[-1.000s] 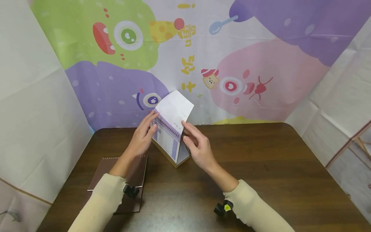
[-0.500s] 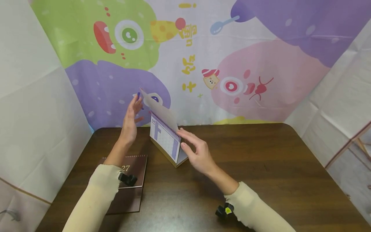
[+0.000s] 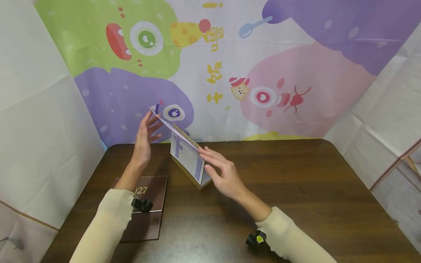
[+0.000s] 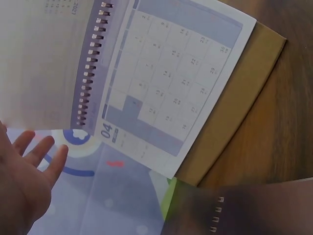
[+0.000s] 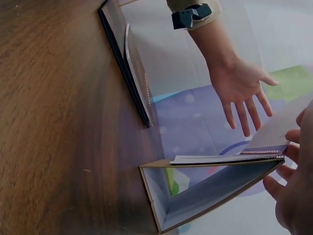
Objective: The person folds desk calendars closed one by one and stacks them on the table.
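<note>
A spiral-bound desk calendar (image 3: 187,157) stands upright on its triangular base, its page headed 04 (image 4: 166,78) facing the near left. One raised page (image 3: 164,123) slants up and left from the spiral. The left hand (image 3: 143,142) is at that page's outer edge, fingers spread and extended; in the left wrist view the hand (image 4: 29,171) is beside the sheet. With fingers nearly straight, the right hand (image 3: 227,175) touches the right end of the spiral. From the right wrist view, the right hand (image 5: 298,181) is by the calendar's top edge.
A dark brown spiral calendar (image 3: 154,193) marked with gold digits lies on the wooden table (image 3: 279,190), under and beside the left forearm. Behind the table hangs a cartoon-printed cloth (image 3: 227,47), with pale cloth sheets (image 3: 36,109) at both sides.
The left hand has moved left, away from the spiral. The loose page has swung from the back over toward the left and front. The right hand has stayed near the spiral's right end.
</note>
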Available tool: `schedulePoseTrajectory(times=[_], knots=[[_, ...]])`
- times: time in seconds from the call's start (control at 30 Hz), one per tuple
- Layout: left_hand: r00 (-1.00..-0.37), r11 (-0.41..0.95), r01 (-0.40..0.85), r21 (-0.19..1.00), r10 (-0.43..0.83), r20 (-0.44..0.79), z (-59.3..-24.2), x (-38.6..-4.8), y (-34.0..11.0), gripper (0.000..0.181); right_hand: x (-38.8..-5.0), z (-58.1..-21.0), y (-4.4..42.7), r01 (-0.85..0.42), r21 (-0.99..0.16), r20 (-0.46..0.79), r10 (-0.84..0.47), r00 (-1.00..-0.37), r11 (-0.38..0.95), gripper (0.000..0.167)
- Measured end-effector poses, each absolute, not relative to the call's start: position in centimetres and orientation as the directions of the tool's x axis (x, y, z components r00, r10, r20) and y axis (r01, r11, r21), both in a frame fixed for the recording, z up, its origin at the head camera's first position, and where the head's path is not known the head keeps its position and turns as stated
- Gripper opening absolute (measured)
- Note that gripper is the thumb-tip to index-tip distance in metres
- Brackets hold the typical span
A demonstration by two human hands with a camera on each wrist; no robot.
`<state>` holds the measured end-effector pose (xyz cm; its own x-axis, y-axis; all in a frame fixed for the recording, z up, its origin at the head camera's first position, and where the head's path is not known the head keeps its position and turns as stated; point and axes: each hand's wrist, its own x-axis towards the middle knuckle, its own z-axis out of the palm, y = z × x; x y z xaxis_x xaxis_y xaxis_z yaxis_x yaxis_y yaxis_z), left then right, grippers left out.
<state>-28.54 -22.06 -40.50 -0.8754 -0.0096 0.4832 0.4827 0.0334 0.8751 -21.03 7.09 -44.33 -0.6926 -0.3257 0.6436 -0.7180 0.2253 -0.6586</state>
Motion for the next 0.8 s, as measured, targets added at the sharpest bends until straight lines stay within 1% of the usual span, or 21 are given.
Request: schedulePoseTrajectory(times=[0.2, 0.4, 0.5, 0.6, 0.8], knots=[[-0.869, -0.026, 0.493, 0.870, -0.065, 0.491, -41.3, -28.3, -23.0, 0.084, -21.0, -44.4, 7.2, -0.735, -0.632, 0.652, -0.344, -0.675, 0.246, 0.037], [-0.896, -0.137, 0.443, 0.886, -0.080, 0.436, -42.2, -28.1, -24.1, 0.091, -21.1, -44.7, 7.3, -0.762, -0.585, 0.674, -0.357, -0.647, 0.278, 0.037], [-0.912, -0.176, 0.409, 0.895, -0.077, 0.402, -42.4, -28.1, -24.5, 0.087, -21.3, -44.9, 7.4, -0.777, -0.562, 0.689, -0.360, -0.629, 0.283, 0.037], [-0.924, -0.174, 0.382, 0.908, -0.068, 0.375, -42.6, -28.0, -24.9, 0.078, -21.5, -45.0, 7.5, -0.798, -0.521, 0.704, -0.376, -0.603, 0.303, 0.038], [-0.926, -0.174, 0.375, 0.910, -0.040, 0.374, -42.7, -28.2, -25.6, 0.071, -21.8, -44.6, 7.9, -0.836, -0.370, 0.718, -0.447, -0.534, 0.405, 0.041]])
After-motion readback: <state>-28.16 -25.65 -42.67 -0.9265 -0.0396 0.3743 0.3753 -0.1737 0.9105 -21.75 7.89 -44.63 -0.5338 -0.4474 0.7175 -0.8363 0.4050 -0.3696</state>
